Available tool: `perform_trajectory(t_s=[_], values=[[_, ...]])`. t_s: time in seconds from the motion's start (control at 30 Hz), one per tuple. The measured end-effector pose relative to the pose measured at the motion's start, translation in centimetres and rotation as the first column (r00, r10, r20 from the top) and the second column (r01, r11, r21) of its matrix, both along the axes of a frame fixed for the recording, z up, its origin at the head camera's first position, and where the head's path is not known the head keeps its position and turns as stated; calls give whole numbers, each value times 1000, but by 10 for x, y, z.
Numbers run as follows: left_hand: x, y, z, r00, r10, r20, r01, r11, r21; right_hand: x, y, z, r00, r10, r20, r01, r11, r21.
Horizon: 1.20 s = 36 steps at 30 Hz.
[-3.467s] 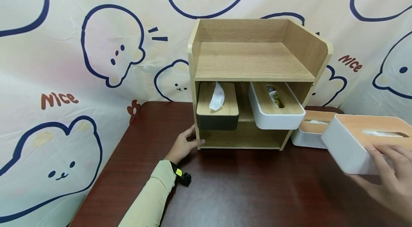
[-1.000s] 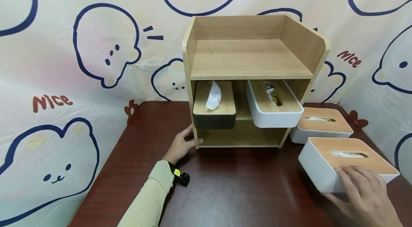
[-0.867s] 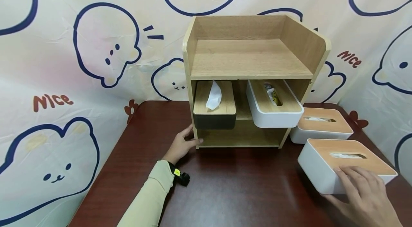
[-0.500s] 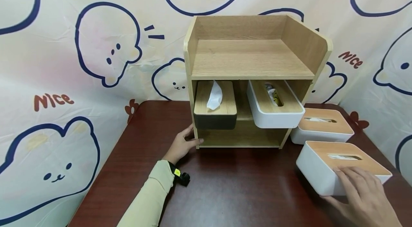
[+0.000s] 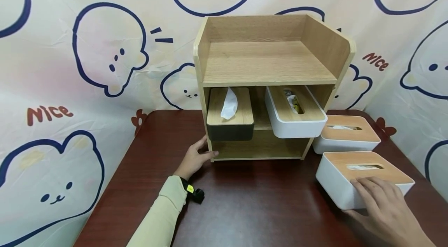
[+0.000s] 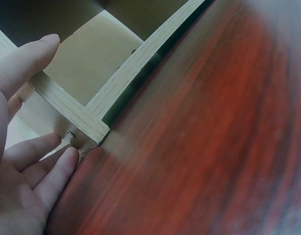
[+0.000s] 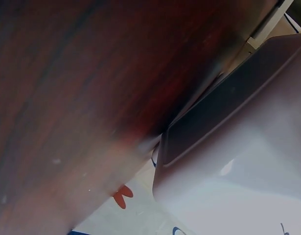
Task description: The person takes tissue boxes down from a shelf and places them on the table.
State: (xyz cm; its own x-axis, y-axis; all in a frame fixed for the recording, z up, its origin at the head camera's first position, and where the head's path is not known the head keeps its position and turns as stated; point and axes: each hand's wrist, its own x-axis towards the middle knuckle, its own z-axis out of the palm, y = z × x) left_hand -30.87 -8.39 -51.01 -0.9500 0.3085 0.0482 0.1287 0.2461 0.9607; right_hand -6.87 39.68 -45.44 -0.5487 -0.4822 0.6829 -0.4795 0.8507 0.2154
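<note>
At the lower left front corner of a wooden desktop shelf [image 5: 269, 64], my left hand [image 5: 196, 157] grips the side panel. In the left wrist view the thumb lies across the panel's front edge, and the other fingers touch its outer side. My right hand [image 5: 385, 204] holds a white tissue box [image 5: 337, 184] with a light wood lid, fingers over its near long side and thumb below. The box's dark underside shows in the right wrist view, tilted above the table. On the shelf's middle level sit a black tissue box [image 5: 230, 132] and another white tissue box [image 5: 299, 129].
A third white tissue box [image 5: 344, 144] stands on the table right of the shelf, just behind the held one. The dark red wood table [image 5: 259, 204] meets a cartoon-print cloth [image 5: 105, 95] at the back and sides. The shelf's bottom level [image 5: 260, 149] is bare.
My right hand has brought the white tissue box in from the right, leftward and closer to me, drifting slightly left in the last second. My left hand keeps its grip on the shelf.
</note>
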Motion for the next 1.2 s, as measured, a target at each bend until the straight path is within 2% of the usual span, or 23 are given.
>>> perform_trajectory(t_s=[0.1, 0.23, 0.33, 0.4, 0.6, 0.77, 0.9, 1.2], values=[[-1, 0, 0, 1000, -2, 10, 2, 1000, -13, 3, -1, 1, 996, -39, 77, 36, 999, 36], [-1, 1, 1, 1000, -7, 19, 8, 1000, -28, 7, -4, 2, 979, -91, 184, 77, 994, 83], [0, 1, 1, 1000, -4, 9, 4, 1000, -15, 9, -6, 2, 968, -116, 224, 92, 989, 115], [0, 1, 0, 1000, 0, -3, 0, 1000, -4, 9, -7, 1, 966, -122, 230, 93, 987, 133], [-1, 1, -3, 999, -4, -33, 4, 1000, 3, 3, -6, 0, 985, -64, 162, 42, 990, 134], [-3, 0, -5, 998, -2, -61, 3, 1000, 22, 0, -5, 1, 989, -35, 144, 18, 993, 118], [-3, 0, -5, 997, 7, -79, -5, 1000, 30, -3, -5, 2, 989, -24, 147, 7, 994, 112], [-1, 2, -2, 998, 4, -66, -3, 1000, 25, -3, -6, -1, 982, -48, 184, 27, 993, 115]])
